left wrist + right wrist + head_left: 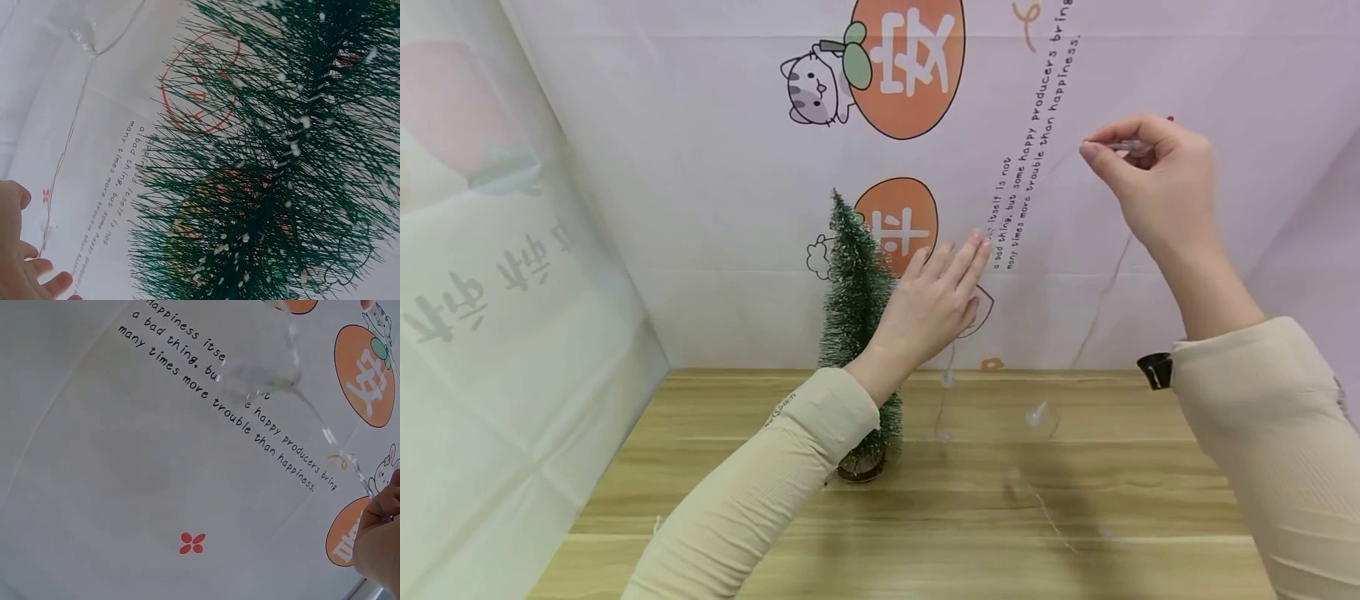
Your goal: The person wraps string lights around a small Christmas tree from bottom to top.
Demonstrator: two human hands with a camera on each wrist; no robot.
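A green bottle-brush Christmas tree (853,317) with white specks stands upright on a round base. My left hand (936,304) is beside its right side, with fingers fairly straight and spread. A thin clear string of fairy lights (75,119) with small clear bulbs runs down to the left fingers (40,265) in the left wrist view. Whether they touch it I cannot tell. Higher up at the right, my right hand (1165,179) pinches the string between thumb and fingers. In the right wrist view a blurred clear bulb (250,381) hangs from that string.
The wooden tabletop (737,517) lies below both hands. A white printed cloth (715,208) covers the back and sides. Loose lengths of the string, with clear bulbs (1037,414), hang in front of the table. A black strap (1155,371) is by the right cuff.
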